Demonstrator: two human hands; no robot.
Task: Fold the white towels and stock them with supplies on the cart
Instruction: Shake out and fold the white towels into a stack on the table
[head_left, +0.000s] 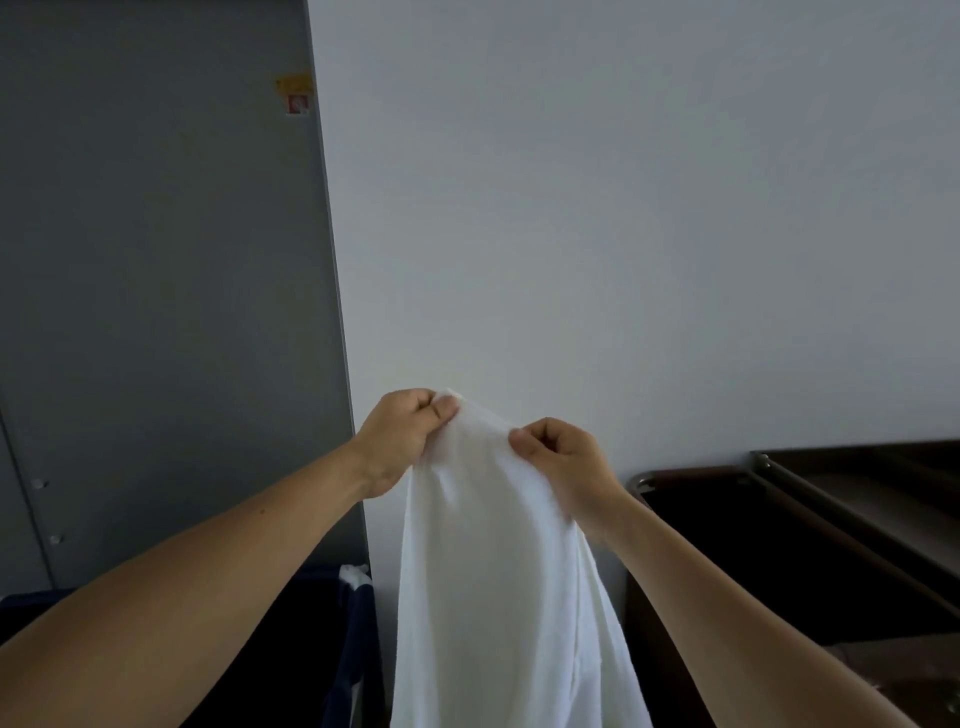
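While the left hand (402, 434) and right hand (561, 457) each pinch its top edge with curled fingers (441, 410), the white towel (498, 597) hangs before the pale wall (623, 208), left of the dark cart (779, 545).

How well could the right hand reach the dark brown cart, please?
Probably yes: the dark brown cart sits just right of the right hand, nothing between them. But that hand and the left hand pinch the hanging white towel, so it is occupied.
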